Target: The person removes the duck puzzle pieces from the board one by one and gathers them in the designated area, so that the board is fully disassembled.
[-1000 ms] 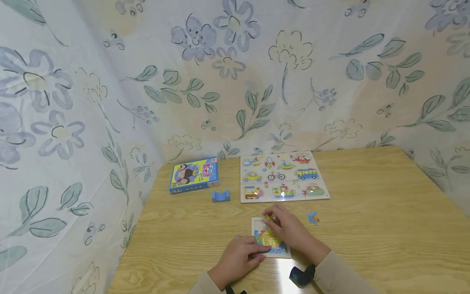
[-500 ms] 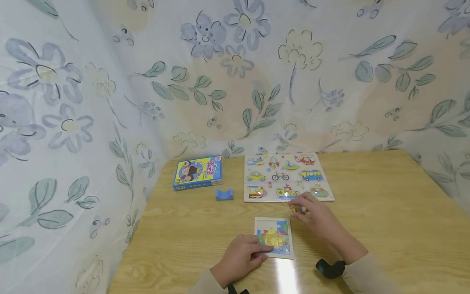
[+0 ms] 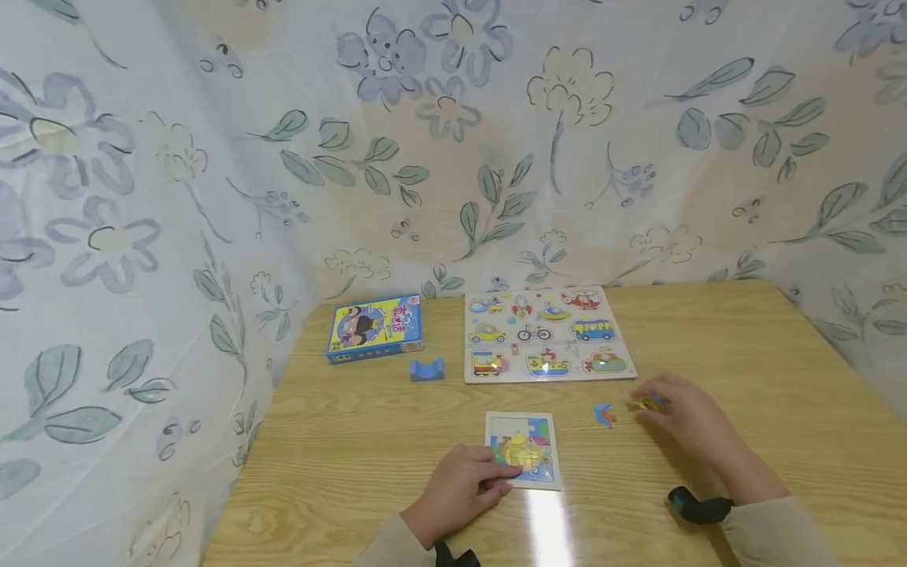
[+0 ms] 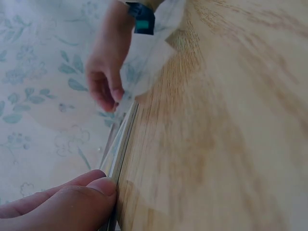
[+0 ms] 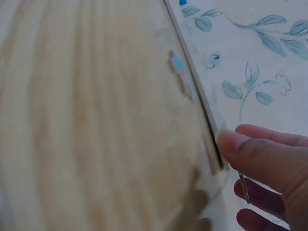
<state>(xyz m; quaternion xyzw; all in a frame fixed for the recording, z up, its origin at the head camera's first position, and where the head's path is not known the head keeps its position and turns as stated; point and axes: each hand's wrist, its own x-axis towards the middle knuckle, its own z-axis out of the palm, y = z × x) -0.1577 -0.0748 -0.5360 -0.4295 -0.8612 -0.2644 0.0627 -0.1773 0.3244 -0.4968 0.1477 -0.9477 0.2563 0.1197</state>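
Observation:
A small framed jigsaw puzzle (image 3: pixel 535 429) lies flat on the table, partly filled, with a pale bare patch at its upper left. My left hand (image 3: pixel 464 488) holds its lower left edge, the index finger on top and the thumb (image 4: pixel 103 186) at the side. To the right, my right hand (image 3: pixel 683 413) pinches a yellow and blue puzzle piece (image 3: pixel 650 402) just above the table. In the right wrist view, only a thin edge of that piece (image 5: pixel 244 187) shows below the thumb. A loose blue and orange piece (image 3: pixel 605 416) lies between the puzzle and my right hand.
Behind stands a large picture board (image 3: pixel 546 335) with vehicles on it. A blue and yellow box (image 3: pixel 375 328) lies at the back left, with a small blue curved block (image 3: pixel 427 369) in front. Floral cloth (image 3: pixel 453 157) hangs along the table's back and left.
My right hand has moved right, away from over the puzzle and past the loose piece, carrying the puzzle piece. My left hand has stayed on the puzzle. The head view has shifted slightly.

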